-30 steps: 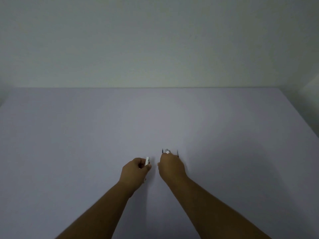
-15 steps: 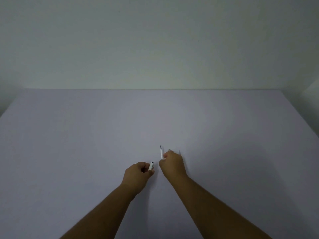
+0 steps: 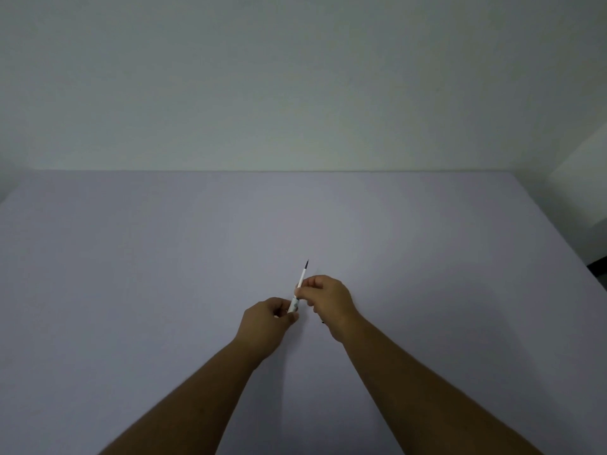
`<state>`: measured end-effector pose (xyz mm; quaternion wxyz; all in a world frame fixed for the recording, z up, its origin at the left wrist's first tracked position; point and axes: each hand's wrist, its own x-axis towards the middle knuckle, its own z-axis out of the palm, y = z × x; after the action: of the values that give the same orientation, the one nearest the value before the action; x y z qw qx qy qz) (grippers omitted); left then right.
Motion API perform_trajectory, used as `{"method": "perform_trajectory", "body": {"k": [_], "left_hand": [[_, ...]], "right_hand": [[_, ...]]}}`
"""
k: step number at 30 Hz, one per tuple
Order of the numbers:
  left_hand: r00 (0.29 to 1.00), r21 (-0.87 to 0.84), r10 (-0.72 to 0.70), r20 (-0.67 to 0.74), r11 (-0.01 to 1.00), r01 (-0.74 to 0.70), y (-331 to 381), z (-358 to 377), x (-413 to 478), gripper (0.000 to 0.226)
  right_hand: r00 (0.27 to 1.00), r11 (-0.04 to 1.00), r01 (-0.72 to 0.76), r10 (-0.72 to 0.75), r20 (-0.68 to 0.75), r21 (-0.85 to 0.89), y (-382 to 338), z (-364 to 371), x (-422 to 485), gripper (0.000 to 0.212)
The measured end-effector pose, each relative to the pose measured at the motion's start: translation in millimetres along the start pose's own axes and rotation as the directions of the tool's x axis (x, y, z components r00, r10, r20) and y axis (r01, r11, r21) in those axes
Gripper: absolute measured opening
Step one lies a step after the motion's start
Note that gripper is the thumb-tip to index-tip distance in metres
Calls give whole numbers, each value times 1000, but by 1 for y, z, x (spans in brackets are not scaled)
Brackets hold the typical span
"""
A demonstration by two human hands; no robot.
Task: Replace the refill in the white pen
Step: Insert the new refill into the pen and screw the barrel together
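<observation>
**Two hands, one thin refill going into a white barrel**

Both hands meet over the middle of the pale table (image 3: 131,274), and the work sits right between them. The left hand (image 3: 269,326) is closed around the lower part of the white pen (image 3: 294,305), of which only a short stretch of barrel shows above its thumb and fingers. The right hand (image 3: 328,302) pinches the refill (image 3: 302,277) just above that, fingertips closed on the slim white tube; the dark tip pokes up and away from the pinch. Whether the refill's lower end is already inside the barrel I cannot tell, as the fingers cover the joint.

Both pieces look very light and hard. The refill is thin enough that I would expect it to flex or kink if pushed from far up its length, so a hold close to the barrel mouth, as the right hand has it, seems wise. Smooth plastic like this may slip or roll between dry fingers, so the barrel wants a wrap-around hold rather than a pinch.

Something small and dark peeps out below the right hand's heel; what it is I cannot say.

Some greyish marking shows on the barrel just above the left thumb, but it is too small to read. No brand or lettering can be made out anywhere.
</observation>
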<state>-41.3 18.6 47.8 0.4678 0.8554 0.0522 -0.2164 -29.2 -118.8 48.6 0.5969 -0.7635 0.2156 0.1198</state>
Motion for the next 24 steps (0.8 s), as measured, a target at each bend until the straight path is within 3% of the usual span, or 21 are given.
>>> {"method": "perform_trajectory", "body": {"k": [5,8,11,14,16,19,24], "left_hand": [[998,49,47,31,998,-48,3,3,0,4],[998,46,65,26,997,-66,7,5,1,9],[996,59,83,24,995,-85,9,7,2,6],[998,28,62,23,998,-63,5,5,3,8],[999,21,38,23,999,-38,1,2,4,13],[1000,21,27,12,999,-27,-4,0,4,17],[999,5,32,40,999,-32,-9,-1,4,32]], "right_hand": [[993,993,35,-22,-115,113,-10,-15,8,22],[999,998,51,-52,12,44,-10,-20,8,13],[993,998,64,-64,99,1,-4,-19,4,18],[1000,1000,14,-13,-20,9,-5,-23,6,34],[988,976,-17,-17,-153,-218,-4,-28,11,40],[989,760,-102,5,-151,-642,4,-26,8,30],[987,637,-130,10,-161,-760,23,-10,3,25]]}}
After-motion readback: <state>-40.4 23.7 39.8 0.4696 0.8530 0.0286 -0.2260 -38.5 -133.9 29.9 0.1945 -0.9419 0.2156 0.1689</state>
